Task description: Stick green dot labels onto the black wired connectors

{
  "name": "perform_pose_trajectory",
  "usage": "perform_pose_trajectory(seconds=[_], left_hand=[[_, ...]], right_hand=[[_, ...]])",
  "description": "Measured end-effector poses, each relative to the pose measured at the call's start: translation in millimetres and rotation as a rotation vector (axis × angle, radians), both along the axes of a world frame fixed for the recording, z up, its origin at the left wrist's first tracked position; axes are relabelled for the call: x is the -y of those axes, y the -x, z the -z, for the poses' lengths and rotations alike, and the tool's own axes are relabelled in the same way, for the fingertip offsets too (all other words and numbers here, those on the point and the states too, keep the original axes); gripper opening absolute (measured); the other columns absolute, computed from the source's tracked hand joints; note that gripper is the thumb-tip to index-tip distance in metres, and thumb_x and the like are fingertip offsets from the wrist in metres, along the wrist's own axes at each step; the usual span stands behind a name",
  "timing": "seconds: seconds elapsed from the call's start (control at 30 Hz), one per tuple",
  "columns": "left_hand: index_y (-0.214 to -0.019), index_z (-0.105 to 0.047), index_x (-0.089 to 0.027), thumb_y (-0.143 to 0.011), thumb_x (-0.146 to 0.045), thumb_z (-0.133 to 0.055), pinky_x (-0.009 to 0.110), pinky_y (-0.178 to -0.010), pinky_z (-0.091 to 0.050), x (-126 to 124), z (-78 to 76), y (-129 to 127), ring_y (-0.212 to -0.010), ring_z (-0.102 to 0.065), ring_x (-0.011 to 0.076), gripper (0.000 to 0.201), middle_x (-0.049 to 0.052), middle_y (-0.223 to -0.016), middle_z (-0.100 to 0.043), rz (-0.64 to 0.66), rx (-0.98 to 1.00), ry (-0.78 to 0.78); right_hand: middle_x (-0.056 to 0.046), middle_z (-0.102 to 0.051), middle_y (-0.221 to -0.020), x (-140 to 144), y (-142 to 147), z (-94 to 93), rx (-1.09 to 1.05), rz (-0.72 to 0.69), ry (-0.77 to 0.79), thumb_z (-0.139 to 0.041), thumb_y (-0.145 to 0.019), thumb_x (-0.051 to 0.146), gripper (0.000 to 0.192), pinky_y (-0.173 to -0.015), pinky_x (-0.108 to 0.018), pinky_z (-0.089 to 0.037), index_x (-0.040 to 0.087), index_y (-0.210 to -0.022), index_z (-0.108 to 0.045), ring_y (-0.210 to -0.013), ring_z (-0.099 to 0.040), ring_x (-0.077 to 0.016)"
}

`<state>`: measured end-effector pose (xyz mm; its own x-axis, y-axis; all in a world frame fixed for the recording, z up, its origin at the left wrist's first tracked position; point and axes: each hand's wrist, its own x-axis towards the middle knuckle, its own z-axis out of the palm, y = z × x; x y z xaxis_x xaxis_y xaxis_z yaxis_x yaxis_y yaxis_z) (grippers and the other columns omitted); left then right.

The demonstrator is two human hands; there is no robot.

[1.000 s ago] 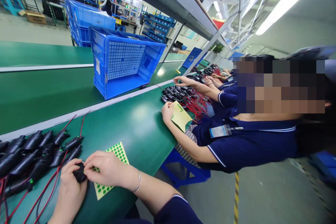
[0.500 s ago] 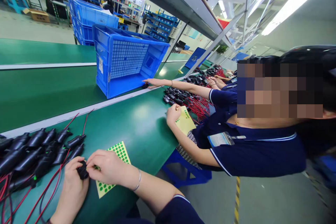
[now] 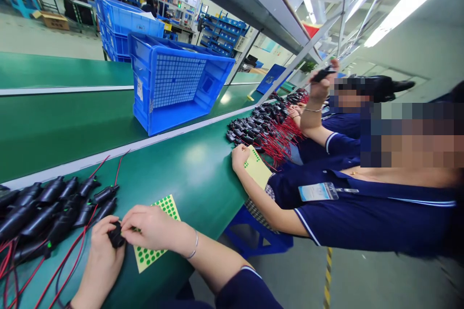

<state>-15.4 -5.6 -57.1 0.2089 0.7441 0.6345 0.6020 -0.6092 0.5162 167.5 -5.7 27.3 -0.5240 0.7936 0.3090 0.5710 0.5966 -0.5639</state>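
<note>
My left hand (image 3: 105, 253) is closed around a small black cylindrical part (image 3: 116, 235), one end of it facing my other hand. Against that end, my right hand (image 3: 150, 226) has thumb and forefinger pinched; whatever sits between the fingertips is too small to make out. Beneath my right wrist lies a pale yellow sheet (image 3: 169, 207) with rows of round green stickers. To the left rests a pile of similar black parts (image 3: 54, 207), some with a green dot. Red and dark wires (image 3: 78, 251) trail from the pile past my left hand.
A blue crate (image 3: 177, 120) lies on its side beyond the white strip (image 3: 87, 161). At right a co-worker holds up a black part (image 3: 322, 74) and rests a hand on another sticker sheet (image 3: 259, 174). Many wired black parts (image 3: 261, 120) lie beside that person. A metal shelf (image 3: 253, 5) hangs overhead.
The co-worker's far arm has gone from beside the crate up to head height, now with a black part in hand. My own hands have barely moved, still together at the part.
</note>
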Motion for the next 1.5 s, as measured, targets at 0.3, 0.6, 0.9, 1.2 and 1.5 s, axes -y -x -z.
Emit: perform_pose_trajectory(seconds=[0.3, 0.6, 0.9, 1.2, 1.5], left_hand=[[-0.099, -0.045, -0.017, -0.087, -0.02, -0.054, 0.039, -0.079, -0.055, 0, 1.8, -2, -0.094, -0.062, 0.0257, 0.015, 0.015, -0.104, -0.059, 0.001, 0.01, -0.025], [-0.095, -0.046, -0.018, -0.085, -0.02, -0.054, 0.039, -0.079, -0.054, -2, 4.5, 0, -0.093, -0.062, 0.0261, 0.014, 0.015, -0.103, -0.06, 0.001, 0.004, 0.016], [-0.094, -0.046, -0.018, -0.084, -0.022, -0.053, 0.042, -0.079, -0.055, -2, 5.0, -1, -0.093, -0.062, 0.0276, 0.013, 0.015, -0.102, -0.06, -0.03, 0.007, 0.072], [-0.098, -0.045, -0.018, -0.085, -0.021, -0.054, 0.04, -0.079, -0.054, -2, 5.4, -2, -0.094, -0.062, 0.0269, 0.016, 0.015, -0.103, -0.059, -0.001, 0.011, 0.029], [-0.099, -0.046, -0.018, -0.086, -0.022, -0.054, 0.04, -0.077, -0.055, 0, -0.1, -4, -0.092, -0.063, 0.026, 0.015, 0.014, -0.102, -0.06, -0.01, 0.017, -0.005]], right_hand=[[-0.007, -0.076, -0.1, 1, 4, 4.4, -0.008, 0.032, -0.053, -0.055, -0.091, 0.019, 0.016, -0.086, -0.017, -0.054, 0.014, -0.088, -0.07, -0.095, -0.071, -0.0123], [-0.005, -0.077, -0.098, -4, 1, -0.9, -0.022, -0.006, -0.044, -0.058, -0.092, 0.018, 0.014, -0.085, -0.016, -0.054, 0.016, -0.086, -0.07, -0.095, -0.071, -0.012], [-0.006, -0.077, -0.097, -5, 4, -0.1, -0.001, -0.002, -0.004, -0.06, -0.087, 0.014, 0.01, -0.085, -0.018, -0.054, 0.015, -0.085, -0.07, -0.095, -0.071, -0.0135], [-0.004, -0.076, -0.1, -9, 0, -7.2, 0.049, -0.036, 0.091, -0.06, -0.09, 0.017, 0.01, -0.087, -0.02, -0.053, 0.018, -0.083, -0.067, -0.1, -0.071, -0.014], [-0.006, -0.074, -0.104, -5, 2, -6.9, 0.085, -0.037, 0.096, -0.056, -0.091, 0.016, 0.011, -0.088, -0.02, -0.053, 0.018, -0.086, -0.066, -0.099, -0.07, -0.0133]])
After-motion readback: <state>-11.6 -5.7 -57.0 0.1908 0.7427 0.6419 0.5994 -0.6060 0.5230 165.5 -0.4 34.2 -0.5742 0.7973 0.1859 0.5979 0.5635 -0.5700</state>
